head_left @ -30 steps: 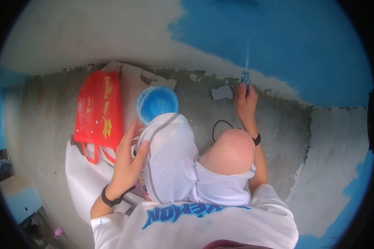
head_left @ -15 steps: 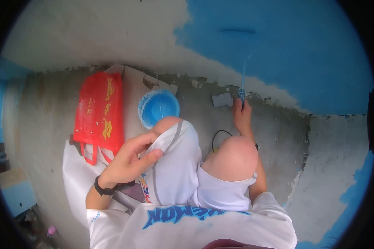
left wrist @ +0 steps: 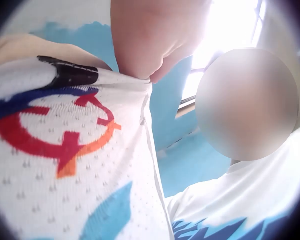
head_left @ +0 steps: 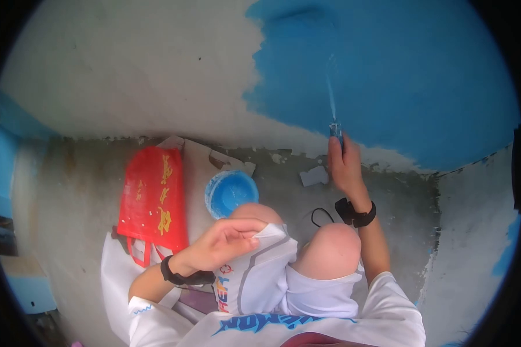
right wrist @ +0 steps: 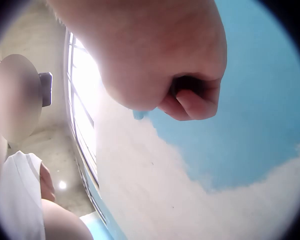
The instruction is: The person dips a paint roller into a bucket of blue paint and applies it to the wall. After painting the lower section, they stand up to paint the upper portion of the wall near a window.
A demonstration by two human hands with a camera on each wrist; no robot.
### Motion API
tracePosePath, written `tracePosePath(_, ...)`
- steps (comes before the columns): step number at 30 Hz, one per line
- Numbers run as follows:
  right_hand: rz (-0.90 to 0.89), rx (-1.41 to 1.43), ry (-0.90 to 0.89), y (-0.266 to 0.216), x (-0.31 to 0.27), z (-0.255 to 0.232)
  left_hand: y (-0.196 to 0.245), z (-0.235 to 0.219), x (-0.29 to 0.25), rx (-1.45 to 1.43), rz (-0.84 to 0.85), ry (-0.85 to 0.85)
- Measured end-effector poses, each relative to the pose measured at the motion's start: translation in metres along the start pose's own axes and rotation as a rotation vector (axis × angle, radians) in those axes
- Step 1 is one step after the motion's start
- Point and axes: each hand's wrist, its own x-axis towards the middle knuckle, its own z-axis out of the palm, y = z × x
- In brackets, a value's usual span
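We note the right hand (head_left: 345,165) closed around the handle of a paint roller (head_left: 336,129), fingers curled and thumb along it; its thin pale rod points up across the blue-painted wall (head_left: 411,81). The left hand (head_left: 223,244) pinches the hem of the white shorts (head_left: 260,269) between thumb and fingers over the knee, the cloth drawn to a peak in the left wrist view.

Writing: a red bag (head_left: 151,196) on the floor bears gold Chinese characters, too blurred for us to read surely. The white T-shirt (head_left: 364,331) has blue lettering, partly folded; we make out "MON". The shorts carry multicoloured letters, not fully legible, and a red, blue and orange ring emblem (left wrist: 65,157). We place the blue bucket (head_left: 233,194) just beyond the left knee, near the bag.
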Motion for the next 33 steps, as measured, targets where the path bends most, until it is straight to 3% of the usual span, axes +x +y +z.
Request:
tracePosePath(3, -0.002, -0.042, -0.007, -0.001, 0.006, 0.010, -0.006, -0.007, -0.008, -0.024, -0.020, 0.003)
tracePosePath(5, 0.040, -0.055, -0.037, 0.011, 0.002, 0.019, -0.010, -0.016, -0.012, -0.014, 0.057, -0.075)
tracePosePath(10, 0.121, -0.072, 0.056, 0.043, -0.027, 0.024, -0.034, -0.030, -0.027, -0.217, 0.108, -0.120)
tracePosePath(12, 0.147, -0.112, 0.065, 0.049, -0.038, 0.021, -0.047, -0.036, -0.022, -0.100, 0.458, -0.308)
tracePosePath(13, 0.187, -0.100, 0.051, 0.047, -0.041, 0.017, -0.060, -0.031, -0.022, -0.142, 0.431, -0.289)
tracePosePath(16, 0.227, -0.097, 0.072, 0.046, -0.048, 0.013, -0.098, -0.010, -0.023, -0.343, 0.674, -0.320)
tracePosePath(26, 0.235, -0.208, 0.120, 0.052, -0.057, 0.019, -0.125, -0.010, -0.055, -0.483, 0.583, -0.290)
tracePosePath(33, 0.285, -0.069, 0.124, 0.063, -0.056, 0.019, -0.133, -0.001, -0.070, -0.520, 0.585, -0.256)
